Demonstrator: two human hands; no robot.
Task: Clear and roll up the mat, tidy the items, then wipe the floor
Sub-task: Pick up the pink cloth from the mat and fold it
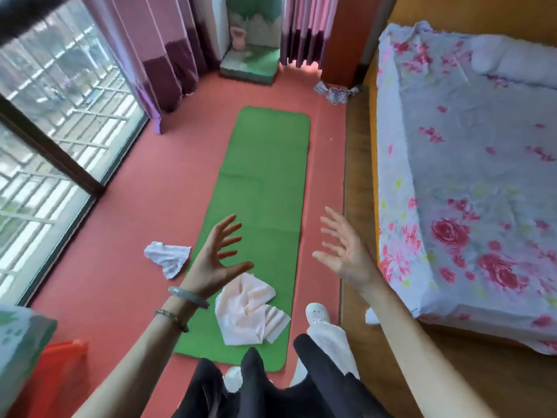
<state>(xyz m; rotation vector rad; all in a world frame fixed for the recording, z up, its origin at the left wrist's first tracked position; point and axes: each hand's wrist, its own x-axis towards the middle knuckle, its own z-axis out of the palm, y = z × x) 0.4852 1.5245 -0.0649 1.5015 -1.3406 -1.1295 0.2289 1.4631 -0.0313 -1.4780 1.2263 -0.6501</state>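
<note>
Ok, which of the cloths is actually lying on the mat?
The cream cloth, crumpled on the green mat's near end. The white cloth lies on the red floor beside it; the patterned one sits by the bed.

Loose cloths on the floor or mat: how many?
3. A cream cloth lies crumpled on the near end of the green mat; a small white cloth on the red floor left of the mat; a crumpled patterned cloth by the wooden post. Others may be hidden.

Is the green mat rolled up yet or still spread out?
Spread out. The mat lies flat on the floor with all its corners showing, and a cream cloth sits crumpled on its near end.
</note>
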